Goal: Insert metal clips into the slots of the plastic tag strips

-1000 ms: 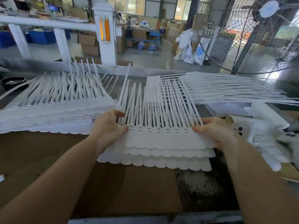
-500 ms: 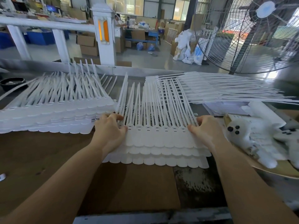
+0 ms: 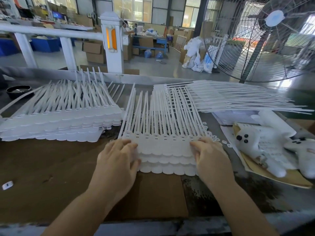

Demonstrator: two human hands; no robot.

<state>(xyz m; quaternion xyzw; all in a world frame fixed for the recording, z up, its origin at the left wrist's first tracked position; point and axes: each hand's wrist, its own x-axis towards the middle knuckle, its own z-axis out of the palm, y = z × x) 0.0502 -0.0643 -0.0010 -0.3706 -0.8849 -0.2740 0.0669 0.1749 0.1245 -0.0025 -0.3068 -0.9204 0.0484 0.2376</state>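
Observation:
A stack of white plastic tag strips (image 3: 163, 147) lies in the middle of the bench, rounded heads toward me and long tails pointing away. Small slots show in the row of heads on the top layer. My left hand (image 3: 117, 160) holds the stack's left end, fingers spread on top and thumb against the front edge of the layers. At the right end, my right hand (image 3: 211, 159) holds it the same way. No metal clip is visible in either hand.
A larger pile of tag strips (image 3: 59, 123) sits at the left, a fanned pile (image 3: 238, 99) at the back right. A black dish (image 3: 18, 91) stands far left. White plush toys (image 3: 255, 145) lie on cardboard at right. A big fan (image 3: 272, 40) stands behind the bench.
Both hands have shifted from the stack's sides, near the tail bases, down onto its heads. The stack now lies squarer and a little nearer to me.

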